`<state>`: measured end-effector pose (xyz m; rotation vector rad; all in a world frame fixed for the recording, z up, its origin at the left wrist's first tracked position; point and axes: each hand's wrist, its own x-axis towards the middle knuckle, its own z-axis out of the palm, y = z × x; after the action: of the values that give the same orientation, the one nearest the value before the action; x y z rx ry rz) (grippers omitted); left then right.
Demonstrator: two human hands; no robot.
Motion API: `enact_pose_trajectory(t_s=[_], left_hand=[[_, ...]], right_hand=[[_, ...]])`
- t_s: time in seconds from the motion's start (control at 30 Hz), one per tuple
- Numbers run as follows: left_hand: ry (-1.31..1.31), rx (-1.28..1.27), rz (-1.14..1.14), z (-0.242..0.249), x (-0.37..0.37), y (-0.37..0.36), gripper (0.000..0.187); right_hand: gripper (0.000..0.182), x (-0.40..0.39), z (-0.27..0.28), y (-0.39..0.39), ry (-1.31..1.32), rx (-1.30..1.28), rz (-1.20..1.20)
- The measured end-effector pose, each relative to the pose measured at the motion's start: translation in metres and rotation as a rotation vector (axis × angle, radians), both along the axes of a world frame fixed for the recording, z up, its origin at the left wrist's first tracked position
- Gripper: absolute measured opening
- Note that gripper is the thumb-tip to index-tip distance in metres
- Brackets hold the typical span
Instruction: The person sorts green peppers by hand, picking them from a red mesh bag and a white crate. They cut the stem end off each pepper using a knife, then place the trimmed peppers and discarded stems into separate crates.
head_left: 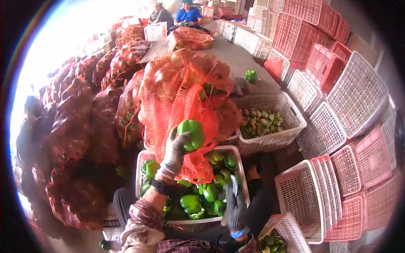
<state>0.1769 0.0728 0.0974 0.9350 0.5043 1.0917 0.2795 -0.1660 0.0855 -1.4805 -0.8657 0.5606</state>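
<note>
My left hand [172, 155], in a pale glove, grips a green bell pepper [191, 135] and holds it up in front of a red mesh sack [177, 84]. Below it is a white crate [139, 177] with several green bell peppers [190, 203] inside. The loose end of the sack hangs over that crate's far side. My right hand [235, 211], in a dark grey glove, is closed at the crate's right side around a small knife [234, 184], its light blade pointing up and away from me.
Filled mesh sacks [71, 126] crowd the left. A crate of pepper trimmings [295, 122] stands ahead right, with stacked crates [310, 198] along the right side. One pepper [251, 76] lies on the floor. Two people [187, 16] sit at the back.
</note>
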Motion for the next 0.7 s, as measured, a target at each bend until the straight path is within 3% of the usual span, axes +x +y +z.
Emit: enact_pose_trajectory(t_s=[0.1,0.13,0.2,0.3,0.37,0.4,0.43,0.5,0.53,0.6,0.67,0.7], left_hand=[[0.376,0.386,0.257,-0.009,0.006,0.004,0.072],[0.324,0.351,0.232,-0.01,0.004,0.004,0.073],[0.276,0.386,0.215,-0.007,0.0,0.008,0.076],[0.29,0.534,0.197,0.0,-0.003,0.014,0.08],[0.323,0.522,0.152,-0.003,-0.011,0.001,0.083],[0.294,0.531,0.116,-0.003,-0.013,-0.018,0.087],[0.326,0.566,0.161,-0.026,-0.013,-0.031,0.089],[0.197,0.354,0.105,-0.05,-0.013,-0.069,0.089],[0.195,0.444,0.111,-0.055,-0.017,-0.085,0.089],[0.24,0.503,0.129,-0.068,-0.034,-0.121,0.091],[0.352,0.682,0.18,-0.065,-0.056,-0.148,0.095],[0.281,0.683,0.078,-0.055,-0.073,-0.155,0.099]], right_hand=[[0.049,0.02,-0.008,0.072,-0.058,0.111,0.058],[0.05,0.027,-0.005,0.1,-0.054,0.092,0.095],[0.049,0.029,0.014,0.166,0.224,-0.087,0.177],[0.043,0.016,-0.005,0.207,0.407,0.032,0.209],[0.042,0.017,-0.03,0.189,0.243,0.161,0.236],[0.047,0.022,-0.029,0.165,0.225,-0.023,0.316],[0.05,0.015,-0.034,0.14,0.128,-0.056,0.28],[0.056,0.004,-0.053,0.095,-0.053,-0.129,0.227],[0.059,-0.002,-0.052,0.077,-0.138,-0.166,0.211],[0.068,-0.023,-0.025,0.044,-0.043,-0.172,0.168],[0.068,-0.034,-0.059,0.019,-0.273,-0.127,0.201],[0.062,-0.049,-0.032,0.011,-0.058,-0.036,0.219]])
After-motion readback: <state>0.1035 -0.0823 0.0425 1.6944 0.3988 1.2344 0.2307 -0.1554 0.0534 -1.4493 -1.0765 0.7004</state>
